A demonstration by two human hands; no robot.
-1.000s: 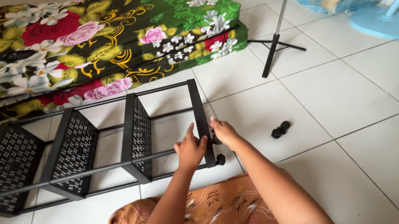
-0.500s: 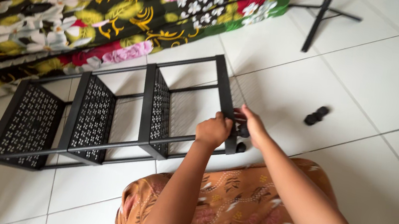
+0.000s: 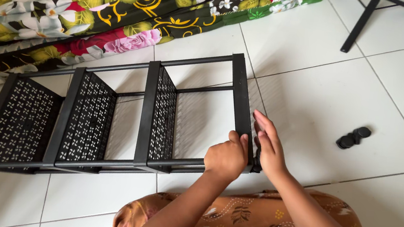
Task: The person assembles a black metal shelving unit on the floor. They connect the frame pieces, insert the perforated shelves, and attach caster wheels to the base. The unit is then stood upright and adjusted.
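Your left hand (image 3: 227, 158) clamps the black rack (image 3: 112, 119) corner steady while your right hand (image 3: 269, 147), fingers flat and open, presses its end frame.

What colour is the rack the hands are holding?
Black all over, its panels pierced with a small flower pattern; the rack shows in the head view.

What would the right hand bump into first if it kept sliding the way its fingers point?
The right hand lies flat beside the black rack, its fingers pointing up the end bar. Going straight on, it would probably slide along that bar, then over bare white floor tiles toward the flowered mattress. Depth is unclear.
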